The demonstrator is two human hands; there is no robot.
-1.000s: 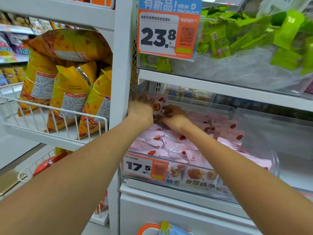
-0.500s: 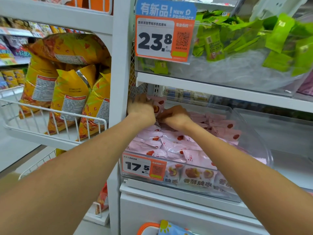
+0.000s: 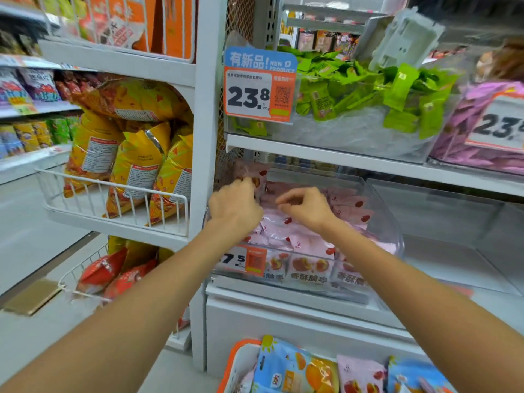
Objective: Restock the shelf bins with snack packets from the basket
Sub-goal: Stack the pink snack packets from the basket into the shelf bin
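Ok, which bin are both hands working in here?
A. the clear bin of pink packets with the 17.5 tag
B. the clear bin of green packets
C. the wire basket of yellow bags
A: the left hand and right hand are both over the pink packets in the clear bin.

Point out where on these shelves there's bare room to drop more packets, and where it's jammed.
Free: the clear bin right of the pink packets' bin, under the upper shelf board, looks empty. Crowded: the pink packets fill their bin, where the left hand and right hand work; green packets heap above; yellow bags pack the wire basket.
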